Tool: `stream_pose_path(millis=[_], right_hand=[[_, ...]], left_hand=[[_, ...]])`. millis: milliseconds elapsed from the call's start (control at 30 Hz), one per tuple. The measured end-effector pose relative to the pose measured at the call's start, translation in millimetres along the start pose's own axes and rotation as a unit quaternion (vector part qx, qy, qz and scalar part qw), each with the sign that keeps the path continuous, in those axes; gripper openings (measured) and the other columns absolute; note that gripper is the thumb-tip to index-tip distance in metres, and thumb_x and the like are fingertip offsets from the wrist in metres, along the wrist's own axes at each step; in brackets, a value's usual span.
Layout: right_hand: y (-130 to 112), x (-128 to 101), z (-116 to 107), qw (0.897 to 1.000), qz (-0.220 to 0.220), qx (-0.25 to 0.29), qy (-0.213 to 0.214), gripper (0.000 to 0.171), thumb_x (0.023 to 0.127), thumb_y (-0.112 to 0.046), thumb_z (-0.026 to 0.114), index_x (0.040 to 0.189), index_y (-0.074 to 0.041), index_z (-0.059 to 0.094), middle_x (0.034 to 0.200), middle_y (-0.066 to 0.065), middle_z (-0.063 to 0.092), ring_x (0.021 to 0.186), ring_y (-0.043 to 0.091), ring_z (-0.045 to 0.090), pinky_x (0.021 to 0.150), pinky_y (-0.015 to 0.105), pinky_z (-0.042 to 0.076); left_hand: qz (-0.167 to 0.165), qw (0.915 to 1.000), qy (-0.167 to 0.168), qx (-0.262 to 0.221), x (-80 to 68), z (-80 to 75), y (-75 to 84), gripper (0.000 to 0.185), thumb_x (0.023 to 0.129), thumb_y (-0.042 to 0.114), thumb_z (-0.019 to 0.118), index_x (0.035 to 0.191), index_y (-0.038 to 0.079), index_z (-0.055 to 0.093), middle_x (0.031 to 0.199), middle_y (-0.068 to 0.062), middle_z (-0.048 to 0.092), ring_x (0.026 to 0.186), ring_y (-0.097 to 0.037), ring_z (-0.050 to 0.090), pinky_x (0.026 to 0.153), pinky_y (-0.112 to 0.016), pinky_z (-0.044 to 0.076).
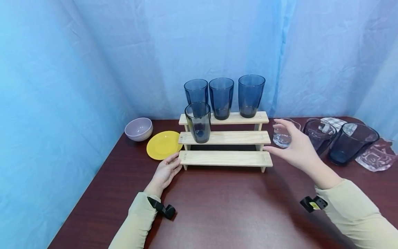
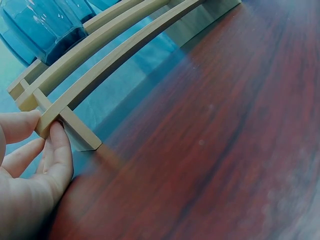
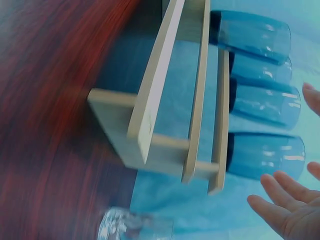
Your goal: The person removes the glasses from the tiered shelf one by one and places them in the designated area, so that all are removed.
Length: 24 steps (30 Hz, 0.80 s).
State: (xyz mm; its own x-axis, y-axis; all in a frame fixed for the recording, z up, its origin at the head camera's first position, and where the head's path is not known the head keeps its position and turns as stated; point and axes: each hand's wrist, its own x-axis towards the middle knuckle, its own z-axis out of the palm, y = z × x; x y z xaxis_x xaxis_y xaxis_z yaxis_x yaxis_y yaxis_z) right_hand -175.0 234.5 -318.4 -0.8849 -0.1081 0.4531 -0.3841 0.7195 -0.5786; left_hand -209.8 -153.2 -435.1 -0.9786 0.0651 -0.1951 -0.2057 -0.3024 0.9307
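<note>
Directly against left hand (image 1: 165, 172): wooden rack (image 1: 225, 158).

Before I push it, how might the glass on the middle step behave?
The glass may tip if pushed high up, being tall and narrower at the bottom. It looks smooth and see-through, so it could be slippery and breakable. Upright on the flat middle step, it probably won't roll.

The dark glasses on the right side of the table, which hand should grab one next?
Probably the right hand: it's open, holds nothing and is near those dark glasses. The left hand is far from them, pinching the other end of the wooden rack.
</note>
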Motion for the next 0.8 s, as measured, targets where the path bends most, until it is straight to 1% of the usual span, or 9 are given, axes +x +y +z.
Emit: stream_pose_path(millis=[100,200,333,400,500,567,800], right_hand=[[-8,7,11,1.000,-0.013,0.019,-0.003,0.083,0.070,-0.021,0.085,0.138,-0.003,0.040,0.123,0.024,0.057,0.111,0.044,0.056,0.089,0.057,0.043],[-13,14,23,0.999,-0.019,0.049,-0.014,0.084,0.070,-0.018,0.084,0.139,-0.001,0.039,0.124,0.025,0.056,0.114,0.042,0.054,0.095,0.056,0.041],[-18,24,40,0.996,-0.020,0.079,-0.044,0.086,0.071,-0.017,0.084,0.140,-0.002,0.036,0.128,0.024,0.052,0.118,0.039,0.051,0.099,0.054,0.040],[-20,29,48,0.995,-0.019,0.076,-0.064,0.088,0.071,-0.020,0.084,0.142,-0.004,0.035,0.131,0.023,0.050,0.119,0.038,0.051,0.099,0.054,0.040],[-24,37,57,0.993,-0.010,0.071,-0.092,0.091,0.072,-0.026,0.084,0.144,-0.008,0.032,0.135,0.021,0.048,0.121,0.036,0.051,0.100,0.054,0.040],[-27,42,62,0.991,-0.001,0.076,-0.106,0.092,0.073,-0.028,0.083,0.146,-0.010,0.030,0.137,0.020,0.046,0.123,0.035,0.050,0.100,0.053,0.039],[-41,59,80,0.985,0.019,0.122,-0.117,0.093,0.074,-0.025,0.081,0.148,-0.013,0.026,0.140,0.020,0.043,0.125,0.034,0.049,0.104,0.051,0.037]], left_hand=[[0.002,1.0000,-0.002,0.002,-0.5,-0.4,-0.4,0.048,0.098,-0.002,0.043,0.145,-0.003,0.032,0.110,-0.003,0.049,0.087,-0.002,0.059,0.078,-0.017,0.049],[0.006,1.0000,-0.004,0.002,-1.6,-0.4,0.3,0.049,0.098,-0.002,0.044,0.145,-0.004,0.031,0.109,-0.003,0.049,0.086,-0.002,0.059,0.077,-0.017,0.049],[0.002,1.0000,-0.002,-0.004,-2.3,0.3,1.4,0.049,0.097,-0.002,0.044,0.145,-0.004,0.032,0.109,-0.003,0.049,0.086,-0.002,0.059,0.077,-0.017,0.049],[-0.001,1.0000,-0.001,-0.003,-2.5,0.6,1.7,0.049,0.097,-0.002,0.044,0.145,-0.003,0.032,0.110,-0.003,0.049,0.087,-0.002,0.059,0.077,-0.017,0.049],[-0.005,1.0000,-0.003,-0.002,-2.3,0.8,1.7,0.049,0.098,-0.002,0.044,0.145,-0.002,0.031,0.112,-0.003,0.048,0.087,-0.002,0.059,0.078,-0.017,0.049],[-0.006,1.0000,-0.004,-0.004,-2.3,0.5,1.5,0.050,0.097,-0.002,0.044,0.145,-0.002,0.031,0.112,-0.003,0.048,0.087,-0.002,0.059,0.078,-0.017,0.049],[0.001,1.0000,-0.004,-0.007,-2.1,0.4,0.8,0.050,0.097,-0.003,0.045,0.145,-0.004,0.031,0.106,-0.002,0.050,0.085,-0.001,0.059,0.076,-0.017,0.049]])
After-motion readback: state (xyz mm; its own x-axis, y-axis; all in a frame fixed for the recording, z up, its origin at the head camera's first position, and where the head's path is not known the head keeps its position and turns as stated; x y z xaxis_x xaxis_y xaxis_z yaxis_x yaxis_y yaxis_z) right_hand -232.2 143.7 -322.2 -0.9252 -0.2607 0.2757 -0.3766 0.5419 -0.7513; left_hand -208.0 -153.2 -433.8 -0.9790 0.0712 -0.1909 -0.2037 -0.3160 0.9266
